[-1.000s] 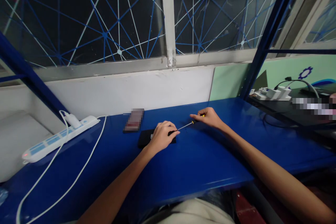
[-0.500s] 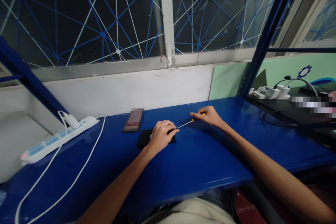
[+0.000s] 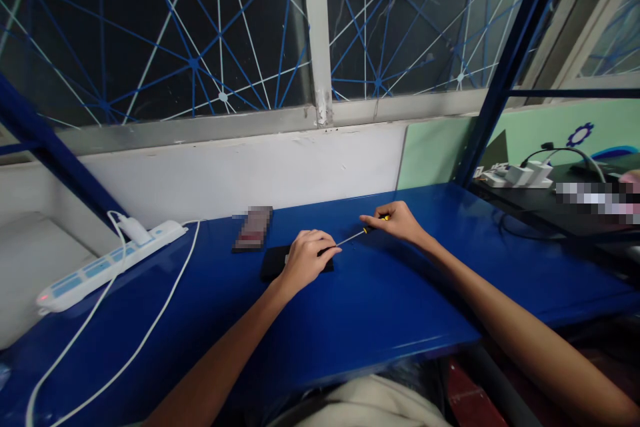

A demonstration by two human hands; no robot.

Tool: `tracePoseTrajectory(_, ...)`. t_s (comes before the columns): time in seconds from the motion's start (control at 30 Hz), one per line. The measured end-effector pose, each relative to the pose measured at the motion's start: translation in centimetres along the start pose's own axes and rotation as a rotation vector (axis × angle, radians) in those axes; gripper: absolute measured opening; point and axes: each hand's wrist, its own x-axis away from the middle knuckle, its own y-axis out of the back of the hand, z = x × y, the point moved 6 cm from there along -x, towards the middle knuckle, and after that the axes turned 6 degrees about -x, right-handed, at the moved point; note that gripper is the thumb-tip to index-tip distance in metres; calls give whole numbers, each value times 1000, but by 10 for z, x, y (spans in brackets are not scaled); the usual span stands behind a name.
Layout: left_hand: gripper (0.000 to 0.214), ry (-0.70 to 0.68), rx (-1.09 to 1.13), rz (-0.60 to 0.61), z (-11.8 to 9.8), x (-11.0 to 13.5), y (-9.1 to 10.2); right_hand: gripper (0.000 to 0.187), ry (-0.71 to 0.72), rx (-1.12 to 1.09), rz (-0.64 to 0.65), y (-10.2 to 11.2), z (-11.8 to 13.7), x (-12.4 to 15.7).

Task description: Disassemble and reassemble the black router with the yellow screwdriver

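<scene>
My right hand (image 3: 397, 221) grips the black and yellow handle of a screwdriver (image 3: 353, 237), its thin metal shaft slanting down to the left. The tip of the shaft ends beside the fingers of my left hand (image 3: 311, 257). That hand is closed over the right part of a flat black rectangular object (image 3: 273, 263) lying on the blue table (image 3: 350, 320). My palm and fingers hide much of this object, including where the tip meets it. A few tiny specks lie on the table just below the shaft, too small to name.
Behind the black object lies a blurred-out phone-like thing (image 3: 253, 228). At left is a white power strip (image 3: 115, 267) with a plugged-in charger and a white cable (image 3: 165, 312). Blue frame posts rise at both sides. More chargers (image 3: 530, 175) sit on a dark table at right.
Both hands and the screwdriver keep almost the same place. My right hand has shifted very slightly left; the whole view has moved a little.
</scene>
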Motion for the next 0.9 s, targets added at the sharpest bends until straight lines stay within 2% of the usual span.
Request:
tracePoseTrajectory(0.17,19,-20,2,22,-2,-1,0,53,3,-10,-5,1,0,0)
tracePoseTrajectory(0.33,24,6,-30,121,0,-1,-3,51,-1,-9,9,2,-1,0)
tracePoseTrajectory(0.4,42,41,-54,189,3,0,-4,50,-3,-7,11,2,-1,0)
tracePoseTrajectory(0.5,80,75,-63,358,9,3,-7,51,-6,-3,12,3,-1,-1)
tracePoseTrajectory(0.53,87,84,-59,408,11,4,-8,52,-5,-2,17,3,-1,-1)
tracePoseTrajectory(0.6,86,105,-46,465,16,6,-8,53,-5,-4,42,1,-1,-1)
tracePoseTrajectory(0.73,64,135,-13,429,20,4,-6,55,-12,-35,58,-1,-2,-1)
tracePoseTrajectory(0.9,62,146,61,269,21,-2,3,54,-26,-94,-15,8,3,-1)
